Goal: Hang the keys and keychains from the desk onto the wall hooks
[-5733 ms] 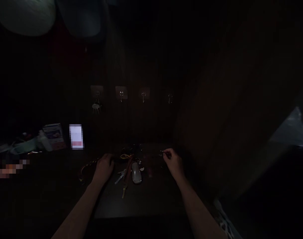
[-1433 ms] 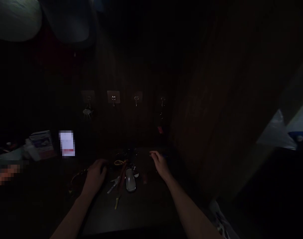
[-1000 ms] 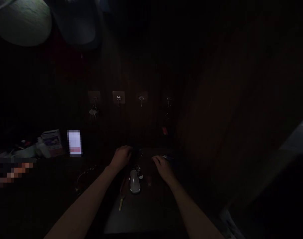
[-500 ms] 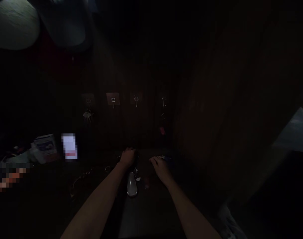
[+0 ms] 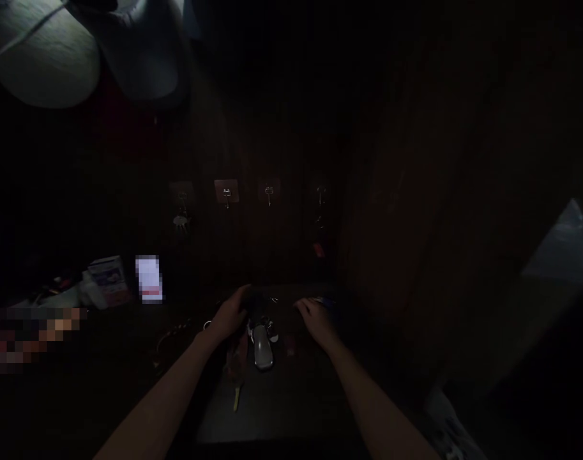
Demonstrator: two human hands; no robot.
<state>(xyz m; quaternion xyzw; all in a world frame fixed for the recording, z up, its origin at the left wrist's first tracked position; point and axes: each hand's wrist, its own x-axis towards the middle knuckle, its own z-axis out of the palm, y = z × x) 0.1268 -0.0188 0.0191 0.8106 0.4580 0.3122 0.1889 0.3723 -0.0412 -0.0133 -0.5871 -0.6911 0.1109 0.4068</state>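
The scene is very dark. My left hand (image 5: 230, 314) is low over a dark surface, its fingers apart and nothing visible in them. Close to its right lies a shiny oblong silver fob (image 5: 263, 350) with keys (image 5: 271, 329) at its far end. A key with a yellowish blade (image 5: 237, 397) lies nearer to me, beside a dim reddish piece (image 5: 235, 364). My right hand (image 5: 315, 321) rests farther right with fingers loosely stretched. A blue item (image 5: 326, 302) shows just beyond it; whether they touch is hidden by the dark.
Several hooks run along the dark back panel; keys (image 5: 181, 221) hang at the left, a red tag (image 5: 318, 250) at the right. Caps (image 5: 46, 64) hang upper left. A box (image 5: 110, 281), a ring (image 5: 207, 325) and a beaded strand (image 5: 174, 333) are at left.
My left hand has moved left, away from the silver fob, and the yellow-bladed key now shows. My right hand stays nearly where it was. The view has shifted slightly left.
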